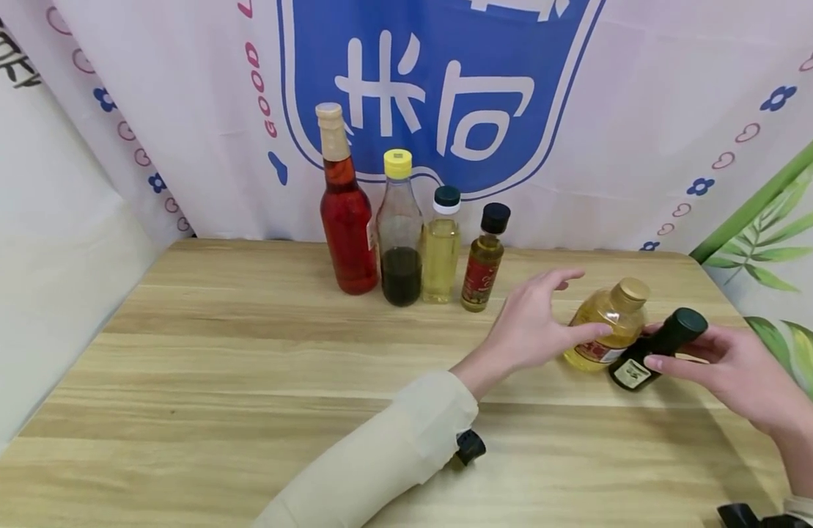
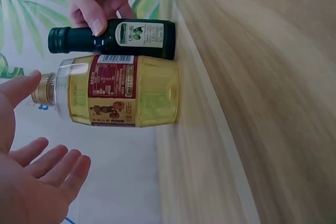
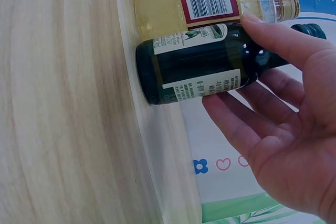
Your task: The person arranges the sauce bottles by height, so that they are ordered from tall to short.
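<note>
At the table's right side, a dark green olive oil bottle [image 1: 672,334] stands beside a clear bottle of golden oil [image 1: 597,323] with a gold cap. My right hand [image 1: 742,374] grips the olive oil bottle, thumb on one side and fingers on the other, as the right wrist view shows for the bottle [image 3: 199,66]. My left hand [image 1: 531,326] is spread at the golden oil bottle's left, thumb by its cap. In the left wrist view, a gap shows between the left fingers [image 2: 58,169] and that bottle [image 2: 126,90].
Along the back stand a tall red bottle [image 1: 347,235], a yellow-capped bottle of dark liquid [image 1: 401,271], a pale oil bottle [image 1: 441,257] and a small black-capped bottle [image 1: 482,271]. Behind the wooden table [image 1: 215,381] hangs a printed curtain [image 1: 248,183].
</note>
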Motion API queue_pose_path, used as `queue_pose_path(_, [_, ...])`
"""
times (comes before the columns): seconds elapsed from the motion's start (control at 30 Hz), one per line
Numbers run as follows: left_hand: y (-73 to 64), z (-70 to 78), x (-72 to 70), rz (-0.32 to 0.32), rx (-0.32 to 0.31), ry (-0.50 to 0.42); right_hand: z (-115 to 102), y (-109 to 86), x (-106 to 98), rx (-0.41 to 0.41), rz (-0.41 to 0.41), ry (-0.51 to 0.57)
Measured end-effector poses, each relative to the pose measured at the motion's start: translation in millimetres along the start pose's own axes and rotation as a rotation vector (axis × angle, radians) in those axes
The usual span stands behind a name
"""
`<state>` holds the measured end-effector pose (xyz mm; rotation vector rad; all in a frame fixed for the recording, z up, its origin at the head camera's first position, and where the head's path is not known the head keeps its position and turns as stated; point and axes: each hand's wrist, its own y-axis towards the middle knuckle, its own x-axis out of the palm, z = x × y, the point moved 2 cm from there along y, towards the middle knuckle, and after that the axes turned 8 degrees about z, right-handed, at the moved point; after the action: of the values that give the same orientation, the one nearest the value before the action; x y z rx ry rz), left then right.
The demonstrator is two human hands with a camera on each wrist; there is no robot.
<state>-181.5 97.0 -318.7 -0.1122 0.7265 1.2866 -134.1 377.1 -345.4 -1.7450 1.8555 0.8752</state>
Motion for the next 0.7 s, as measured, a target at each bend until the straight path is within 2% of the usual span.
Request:
queue_pose_path(0.17, [7.8, 2.6, 9.8, -0.059, -0.038, -0.037, -2, 1.4, 0, -0.017, 0.003, 0.004])
queue_pose_path(0.33, [11.4, 6.9, 19.5, -0.1, -0.037, -0.019, -2, 1.8, -1, -0.02, 0.002, 0.004])
queue_pose_path(0.5, [13.7, 11.3, 28.3, -0.108, -0.008, 0.039, -2, 1.8, -1, -0.006, -0.007, 0.002])
queue_pose_path(0.7, [15.3, 10.7, 34.7, -0.099, -0.008, 0.08, 0, 0.3, -1, 0.009, -0.021, 0.0])
